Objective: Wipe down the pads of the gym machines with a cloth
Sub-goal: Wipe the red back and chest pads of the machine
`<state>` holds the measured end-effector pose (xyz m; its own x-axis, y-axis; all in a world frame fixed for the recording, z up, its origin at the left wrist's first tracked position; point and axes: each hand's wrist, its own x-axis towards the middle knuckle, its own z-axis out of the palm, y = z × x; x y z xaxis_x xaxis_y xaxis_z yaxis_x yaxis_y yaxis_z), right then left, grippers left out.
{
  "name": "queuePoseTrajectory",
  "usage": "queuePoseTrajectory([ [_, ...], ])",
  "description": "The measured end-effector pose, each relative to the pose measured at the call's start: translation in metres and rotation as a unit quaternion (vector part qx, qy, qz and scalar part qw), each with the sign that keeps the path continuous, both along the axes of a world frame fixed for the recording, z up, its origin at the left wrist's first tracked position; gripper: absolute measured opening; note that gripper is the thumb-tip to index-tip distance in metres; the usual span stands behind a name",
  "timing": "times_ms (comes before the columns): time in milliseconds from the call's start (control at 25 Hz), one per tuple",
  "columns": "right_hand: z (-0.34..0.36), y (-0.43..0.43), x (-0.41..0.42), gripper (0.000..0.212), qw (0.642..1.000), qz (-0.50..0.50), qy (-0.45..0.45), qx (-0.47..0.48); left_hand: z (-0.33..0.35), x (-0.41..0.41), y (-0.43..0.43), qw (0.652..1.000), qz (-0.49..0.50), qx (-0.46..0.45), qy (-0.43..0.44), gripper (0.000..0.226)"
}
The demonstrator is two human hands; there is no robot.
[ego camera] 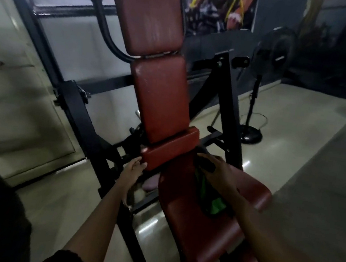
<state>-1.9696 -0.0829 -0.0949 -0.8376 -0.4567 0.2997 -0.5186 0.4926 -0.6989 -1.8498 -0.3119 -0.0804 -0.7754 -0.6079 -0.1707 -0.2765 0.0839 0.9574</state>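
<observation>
A gym machine with dark red pads fills the middle: an upper back pad (147, 13), a lower back pad (161, 98), a small lumbar pad (169, 148) and a seat pad (199, 226). My right hand (217, 169) presses a dark cloth with a green patch (209, 197) on the seat pad, just below the lumbar pad. My left hand (135, 166) rests against the left end of the lumbar pad with fingers extended, holding nothing.
The black steel frame (76, 105) of the machine stands to the left and behind the pads. A black pedestal fan (258, 93) stands on the pale tiled floor at the right. A frosted glass wall is at the back left.
</observation>
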Motion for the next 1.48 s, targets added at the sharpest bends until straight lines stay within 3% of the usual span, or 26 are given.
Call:
queuePoseTrajectory([
  [320, 0.095, -0.106, -0.131, 0.038, 0.990, 0.052, 0.072, -0.110, 0.087, -0.093, -0.068, 0.990, 0.074, -0.053, 0.106, 0.047],
  [520, 0.167, -0.156, -0.180, 0.039, 0.972, 0.062, 0.130, -0.184, 0.153, -0.170, -0.116, 0.964, 0.092, -0.094, 0.232, 0.054],
  [720, 0.232, -0.204, -0.232, 0.042, 0.949, 0.083, 0.191, -0.235, 0.222, -0.235, -0.176, 0.922, 0.086, -0.180, 0.332, 0.092],
  [880, 0.280, -0.233, -0.263, 0.043, 0.931, 0.068, 0.258, -0.249, 0.260, -0.279, -0.206, 0.893, 0.100, -0.227, 0.375, 0.105],
  [1080, 0.332, -0.283, -0.287, 0.042, 0.889, 0.059, 0.332, -0.310, 0.266, -0.333, -0.228, 0.863, 0.089, -0.212, 0.450, 0.069],
  [1280, 0.370, -0.344, -0.296, 0.044, 0.845, 0.061, 0.458, -0.269, 0.250, -0.354, -0.232, 0.822, 0.098, -0.195, 0.527, 0.079],
  [1480, 0.367, -0.407, -0.299, 0.045, 0.811, 0.059, 0.551, -0.188, 0.249, -0.357, -0.236, 0.814, 0.098, -0.194, 0.538, 0.073],
])
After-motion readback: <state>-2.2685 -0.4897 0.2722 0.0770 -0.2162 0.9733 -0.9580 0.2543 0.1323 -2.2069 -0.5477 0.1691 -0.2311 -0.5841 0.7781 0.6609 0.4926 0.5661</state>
